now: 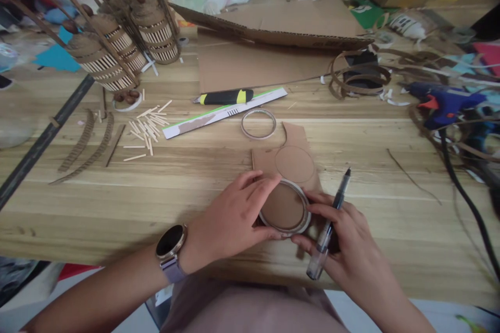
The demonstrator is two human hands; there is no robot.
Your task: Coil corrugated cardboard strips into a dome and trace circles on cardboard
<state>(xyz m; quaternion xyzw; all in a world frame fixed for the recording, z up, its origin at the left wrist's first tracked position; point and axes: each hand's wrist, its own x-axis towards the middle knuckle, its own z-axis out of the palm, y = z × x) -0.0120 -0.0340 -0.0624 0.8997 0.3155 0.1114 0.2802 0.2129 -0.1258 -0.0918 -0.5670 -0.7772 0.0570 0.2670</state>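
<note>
A round ring (307, 207), like a tape-roll core, lies flat on a cut piece of brown cardboard (265, 158) near the table's front edge. My left hand (238, 213) grips the ring's left side between fingers and thumb. In my right hand (347, 239) is a pen (327, 229), its tip pointing up and away, while the fingertips touch the ring's right side. Beyond the ring, a circle outline (295, 163) is drawn on the cardboard, and the far edge has a curved cutout. A second thin ring (258, 124) lies just behind the cardboard.
Behind lie a ruler (226, 113), a utility knife (224, 97) and a folded cardboard sheet (265, 62). Small sticks (150, 127) are scattered at left, near slatted cardboard lanterns (105, 57). A blue glue gun (445, 101) with a black cable sits at right.
</note>
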